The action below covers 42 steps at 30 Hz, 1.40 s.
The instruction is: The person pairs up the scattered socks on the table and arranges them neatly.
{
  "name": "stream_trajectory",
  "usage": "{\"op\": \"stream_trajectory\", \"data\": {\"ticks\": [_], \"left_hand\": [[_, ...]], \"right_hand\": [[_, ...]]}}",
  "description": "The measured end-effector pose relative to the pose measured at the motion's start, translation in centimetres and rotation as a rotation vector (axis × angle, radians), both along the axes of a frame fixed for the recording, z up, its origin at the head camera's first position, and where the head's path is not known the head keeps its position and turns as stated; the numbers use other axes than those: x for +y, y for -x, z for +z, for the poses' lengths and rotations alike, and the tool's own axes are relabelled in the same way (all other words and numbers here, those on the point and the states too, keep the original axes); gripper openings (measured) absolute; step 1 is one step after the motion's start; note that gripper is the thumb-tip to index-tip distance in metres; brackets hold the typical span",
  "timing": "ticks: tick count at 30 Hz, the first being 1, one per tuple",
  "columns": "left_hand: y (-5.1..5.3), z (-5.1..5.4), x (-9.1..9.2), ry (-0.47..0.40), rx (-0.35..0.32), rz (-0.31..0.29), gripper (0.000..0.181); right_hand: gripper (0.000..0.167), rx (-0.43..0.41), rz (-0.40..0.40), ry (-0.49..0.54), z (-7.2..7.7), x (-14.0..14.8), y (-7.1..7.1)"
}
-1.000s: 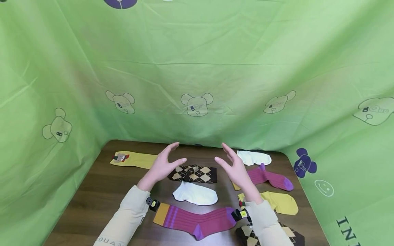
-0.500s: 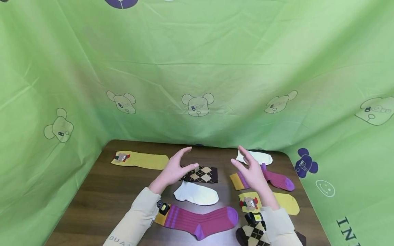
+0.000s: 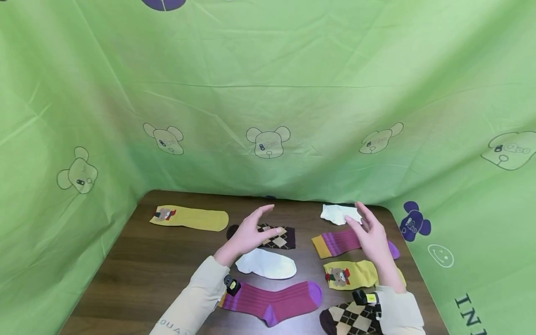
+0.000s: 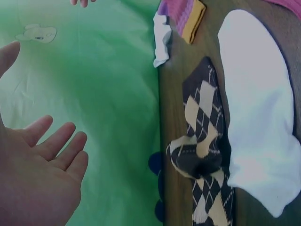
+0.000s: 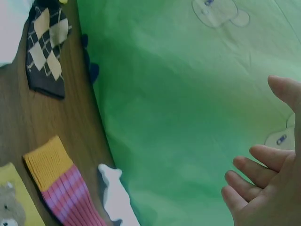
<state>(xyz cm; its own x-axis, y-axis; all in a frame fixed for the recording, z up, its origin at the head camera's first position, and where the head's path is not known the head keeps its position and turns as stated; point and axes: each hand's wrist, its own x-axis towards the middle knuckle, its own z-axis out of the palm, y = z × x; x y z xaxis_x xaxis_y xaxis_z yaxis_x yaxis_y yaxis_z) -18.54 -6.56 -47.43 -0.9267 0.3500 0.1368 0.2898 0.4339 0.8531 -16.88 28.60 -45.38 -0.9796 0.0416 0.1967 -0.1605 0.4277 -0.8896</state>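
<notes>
My left hand [image 3: 246, 236] hovers over the middle of the table with fingers extended and thumb apart, holding nothing. Beneath it lies a dark argyle sock [image 3: 285, 238], bunched in the left wrist view [image 4: 202, 122]. In front of that sock is a white sock [image 3: 266, 264]; nearer still lies a magenta sock [image 3: 289, 300] with purple heel and toe. My right hand [image 3: 373, 239], also spread and holding nothing, is above the right side. It partly covers a second white sock [image 3: 335, 214] and a second magenta sock [image 3: 339, 243] with a mustard cuff.
A yellow sock [image 3: 197, 218] with a bear picture lies at the back left. Another yellow bear sock [image 3: 358, 273] and an argyle sock [image 3: 349, 318] lie at the right front, partly behind the right arm. A green printed cloth [image 3: 268, 107] surrounds the brown wooden table [image 3: 138, 270].
Both hands have shifted to the right, the right hand farther, so the gap between them has widened. The socks have stayed in place.
</notes>
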Motion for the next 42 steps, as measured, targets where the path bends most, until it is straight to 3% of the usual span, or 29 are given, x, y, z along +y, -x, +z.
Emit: {"op": "stream_trajectory", "data": {"ticks": [6, 14, 19, 31, 42], "left_hand": [[0.0, -0.5, 1.5, 0.014, 0.003, -0.059, 0.077], [-0.6, -1.0, 3.5, 0.057, -0.045, -0.101, 0.081], [-1.2, -1.8, 4.7, 0.088, -0.034, -0.14, 0.079], [-2.7, -3.5, 8.3, 0.272, 0.0, -0.247, 0.083], [-3.2, -4.9, 11.2, 0.351, 0.024, -0.287, 0.082]], "right_hand": [[0.067, -0.014, -0.04, -0.01, 0.4, 1.0, -0.5], [0.064, -0.033, -0.14, -0.001, 0.0, 3.3, -0.8], [0.062, -0.046, -0.206, -0.013, -0.5, 4.6, -1.1], [0.06, -0.082, -0.283, -0.063, -1.9, 7.0, -1.8], [0.071, -0.302, -0.415, -0.063, -3.9, 8.3, -3.1]]}}
